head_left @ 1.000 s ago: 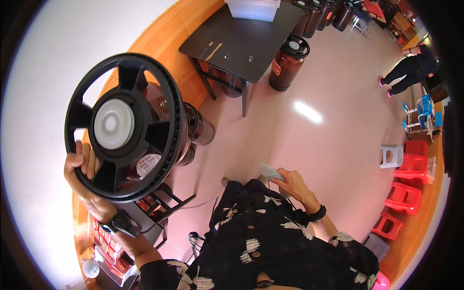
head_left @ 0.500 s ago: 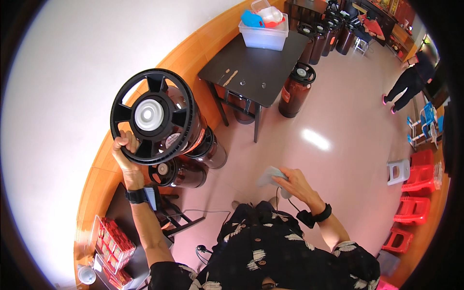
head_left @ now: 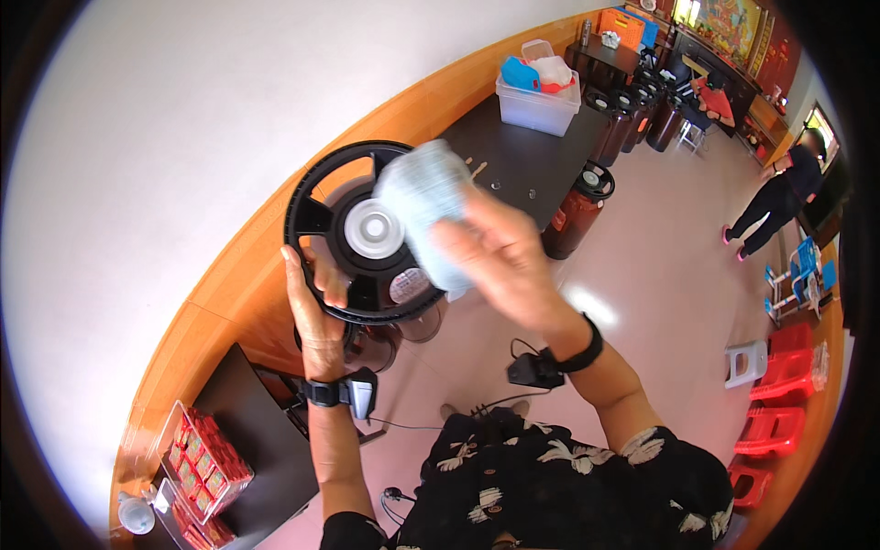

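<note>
My left hand grips the black rim handle of a brown keg, which is held up with its top toward me. A pale round cap sits in the middle of that top, with a printed label below it. My right hand pinches a pale blue-grey cloth over the right side of the keg's top; cloth and hand are blurred by motion, and whether the cloth touches the rim I cannot tell. Much of the keg's body is hidden behind its top and my hands.
Dark table with a plastic tub; standing kegs beside it. A low table with a box of red packets lies lower left. Stacked red stools line the right. Two people are farther off.
My right hand has risen from low by my body to the keg's top with the cloth. The held keg and my left hand have shifted rightward in the view.
</note>
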A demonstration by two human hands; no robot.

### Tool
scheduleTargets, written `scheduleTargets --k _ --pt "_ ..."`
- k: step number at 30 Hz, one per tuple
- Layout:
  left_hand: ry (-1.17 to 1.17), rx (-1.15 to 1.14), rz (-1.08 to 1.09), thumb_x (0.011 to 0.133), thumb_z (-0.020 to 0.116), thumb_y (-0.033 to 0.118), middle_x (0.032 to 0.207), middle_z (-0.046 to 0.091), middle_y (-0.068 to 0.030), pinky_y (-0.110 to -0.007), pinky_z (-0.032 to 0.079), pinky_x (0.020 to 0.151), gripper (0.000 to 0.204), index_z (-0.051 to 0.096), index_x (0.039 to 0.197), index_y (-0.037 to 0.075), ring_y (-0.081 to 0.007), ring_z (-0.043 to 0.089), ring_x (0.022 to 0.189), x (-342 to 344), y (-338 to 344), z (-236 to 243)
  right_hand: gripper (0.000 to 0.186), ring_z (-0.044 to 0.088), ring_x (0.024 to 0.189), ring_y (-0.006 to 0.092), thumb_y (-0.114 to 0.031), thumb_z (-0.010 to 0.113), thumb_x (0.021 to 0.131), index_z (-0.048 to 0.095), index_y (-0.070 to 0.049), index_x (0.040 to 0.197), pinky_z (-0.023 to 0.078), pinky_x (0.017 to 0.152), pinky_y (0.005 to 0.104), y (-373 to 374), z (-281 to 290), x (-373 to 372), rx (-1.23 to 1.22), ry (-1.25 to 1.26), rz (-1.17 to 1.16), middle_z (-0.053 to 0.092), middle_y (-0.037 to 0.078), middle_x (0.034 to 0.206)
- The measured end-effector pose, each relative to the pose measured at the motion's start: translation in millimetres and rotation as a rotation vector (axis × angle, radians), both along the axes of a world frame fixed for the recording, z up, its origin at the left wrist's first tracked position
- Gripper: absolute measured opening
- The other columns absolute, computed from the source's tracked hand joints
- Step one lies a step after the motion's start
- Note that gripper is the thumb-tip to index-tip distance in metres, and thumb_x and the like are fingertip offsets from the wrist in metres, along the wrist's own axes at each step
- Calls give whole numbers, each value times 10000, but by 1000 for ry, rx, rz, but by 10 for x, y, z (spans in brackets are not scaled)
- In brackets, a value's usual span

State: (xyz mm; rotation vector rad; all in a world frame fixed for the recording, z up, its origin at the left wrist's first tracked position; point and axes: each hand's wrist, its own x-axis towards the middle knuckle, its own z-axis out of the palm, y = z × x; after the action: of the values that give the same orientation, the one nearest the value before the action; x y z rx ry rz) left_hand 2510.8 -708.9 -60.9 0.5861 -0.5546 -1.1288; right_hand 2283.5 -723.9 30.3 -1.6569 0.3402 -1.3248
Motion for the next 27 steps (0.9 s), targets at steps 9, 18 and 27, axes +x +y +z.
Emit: scheduleTargets --k 9,18,27 --pt "145 -162 -286 979 351 542 631 524 -48 -248 456 368 478 490 928 88 -129 521 454 -23 321 -365 453 442 1239 227 -134 549 861 514 -183 1309 315 967 476 -348 -510 983 -892 845 -130 516 33 1343" --pt "13 100 164 975 497 372 510 348 17 -214 288 274 333 468 819 79 -85 316 321 -244 379 -138 499 484 1121 256 -156 617 826 449 -57 1285 383 896 434 -800 -468 689 -809 912 -782 566 86 1112" --pt "138 43 233 977 486 372 514 397 -11 -235 286 277 332 504 835 73 -115 352 322 -530 123 -199 654 530 1006 323 -236 670 812 385 132 1272 486 851 370 -397 -913 51 -493 1061 -1005 557 190 1029"
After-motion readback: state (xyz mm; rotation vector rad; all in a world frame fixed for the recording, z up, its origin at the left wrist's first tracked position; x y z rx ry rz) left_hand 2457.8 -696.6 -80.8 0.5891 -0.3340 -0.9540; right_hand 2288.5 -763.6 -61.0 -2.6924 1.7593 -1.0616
